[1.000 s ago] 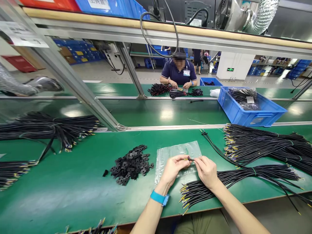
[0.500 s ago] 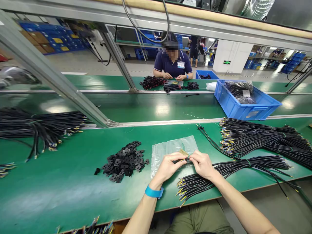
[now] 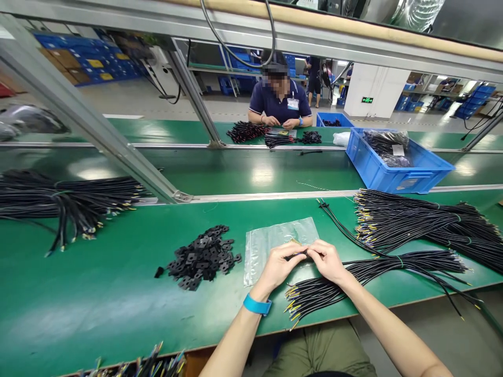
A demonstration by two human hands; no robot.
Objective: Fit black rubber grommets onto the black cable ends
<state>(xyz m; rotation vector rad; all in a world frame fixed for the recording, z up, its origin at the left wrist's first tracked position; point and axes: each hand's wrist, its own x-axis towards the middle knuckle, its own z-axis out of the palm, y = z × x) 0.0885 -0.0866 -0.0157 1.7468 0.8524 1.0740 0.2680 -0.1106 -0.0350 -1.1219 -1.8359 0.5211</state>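
Observation:
My left hand [image 3: 280, 264], with a blue band at the wrist, pinches the end of a black cable [image 3: 295, 255] between thumb and fingers. Fingertip to fingertip with it, my right hand [image 3: 325, 259] is closed on the same cable; most of the held part is hidden by the fingers. Beneath the hands lies a clear plastic bag [image 3: 261, 248] with a small tan piece showing just behind the fingers. A bundle of black cables [image 3: 314, 296] with coloured wire ends passes under my right wrist. Left of the bag is a pile of flat black pieces with holes [image 3: 204, 256].
More cable bundles lie at right [image 3: 416, 220] and far left [image 3: 78, 199]. Two cables with black pieces on them [image 3: 334, 217] lie behind my right hand. A blue crate [image 3: 404, 178] stands beyond. Across the bench sits a co-worker [image 3: 281, 102]. A metal post [image 3: 113, 141] slants at left.
My left hand has shifted slightly right, closer against my right hand, and its fingers now cover more of the cable end. The view has moved a little.

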